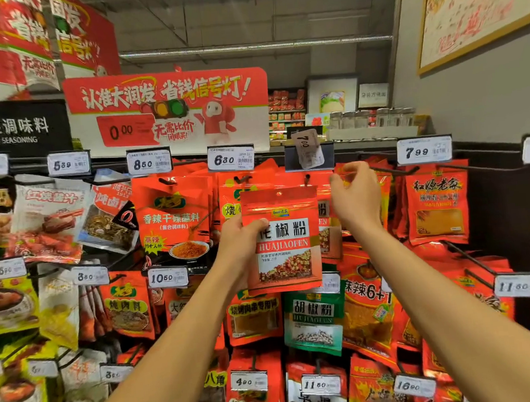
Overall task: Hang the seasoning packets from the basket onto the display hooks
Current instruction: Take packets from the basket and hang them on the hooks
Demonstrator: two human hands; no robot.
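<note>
My left hand (239, 238) grips a red seasoning packet (289, 250) marked HUAJIAOFEN by its left edge, thumb across the front. The packet is upright, its hang hole just below a display hook (307, 178) that carries more red packets. A flipped-up price tag holder (309, 153) sits above that hook. My right hand (354, 194) is raised to the right of the hook with thumb and fingers loosely curled near the packets behind; I cannot tell whether it holds anything. The basket is out of view.
Rows of hooks full of red, yellow and green seasoning packets fill the rack, each with a price tag such as the 6.80 tag (230, 159) and the 7.99 tag (424, 151). A red promotional sign (166, 110) stands above. A grey wall rises at right.
</note>
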